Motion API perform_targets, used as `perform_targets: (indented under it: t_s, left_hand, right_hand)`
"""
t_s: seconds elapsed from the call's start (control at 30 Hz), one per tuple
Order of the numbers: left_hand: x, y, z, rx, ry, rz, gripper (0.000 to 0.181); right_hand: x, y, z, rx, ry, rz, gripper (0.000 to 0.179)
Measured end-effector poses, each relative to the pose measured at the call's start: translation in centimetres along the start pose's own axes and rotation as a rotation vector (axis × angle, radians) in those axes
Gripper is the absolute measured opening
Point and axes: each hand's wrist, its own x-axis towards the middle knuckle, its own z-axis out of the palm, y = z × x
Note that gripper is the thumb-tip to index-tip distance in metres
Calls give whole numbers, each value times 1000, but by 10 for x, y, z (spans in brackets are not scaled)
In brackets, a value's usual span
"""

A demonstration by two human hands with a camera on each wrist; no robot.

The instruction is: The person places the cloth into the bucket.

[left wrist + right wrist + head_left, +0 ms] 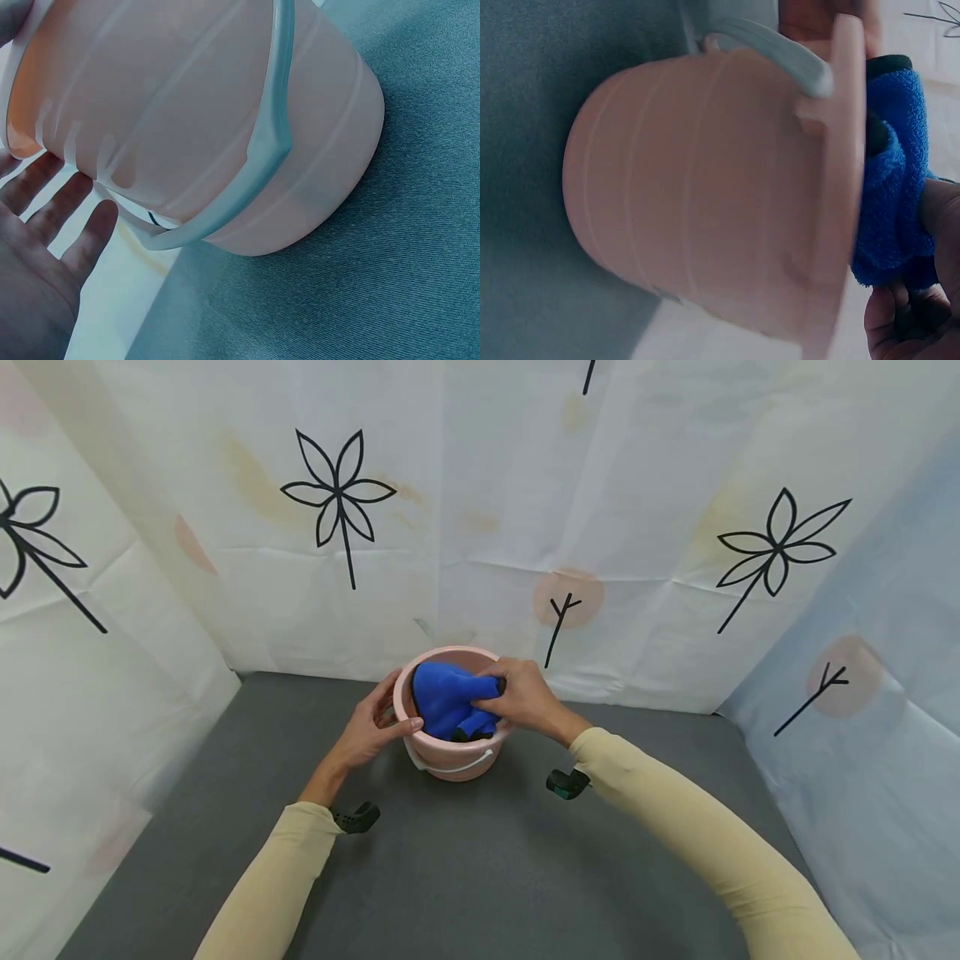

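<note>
**Blue plush cloth (446, 689) pinched at the mouth of a pink bucket (453, 757)**

The cloth is seen bunched in the bucket's mouth, with part of it standing above the rim; how far it reaches down inside cannot be told. A fold on its right side is pinched between the thumb and fingers of the right hand (525, 697). The bucket's rim is grasped by the left hand (371, 727), the thumb laid over the edge and the spread fingers set against the outer wall. The bucket is stood upright on the dark grey worktop (480, 877), its pale handle (268, 139) lowered against its side.

The cloth is judged to be light, soft and limp — not fragile, and unlikely to slip, since its fuzzy pile should give good purchase. It is best taken by a thick gathered fold, as a loose corner would probably let the rest sag. The bucket, apparently thin plastic, is likely to be light, fairly stiff and smoother to the touch; it is best steadied at the rim.
</note>
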Motion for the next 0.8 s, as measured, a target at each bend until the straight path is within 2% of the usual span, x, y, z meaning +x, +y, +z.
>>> perform_targets:
  t_s: [0.13, 0.37, 0.67, 0.8]
  left_hand:
    - [0, -2, 0, -1, 0, -5, 85]
    - [0, -2, -1, 6, 2, -6, 84]
    - [0, 1, 1, 28, 8, -28, 85]
    - [0, 1, 1, 32, 9, -32, 85]
  right_hand:
    - [5, -1, 12, 10, -35, 20, 30]
    - [6, 0, 22, 31, -90, 124, 32]
    - [7, -2, 26, -123, -154, 62, 31]
    - [7, -2, 28, -142, -150, 53, 32]
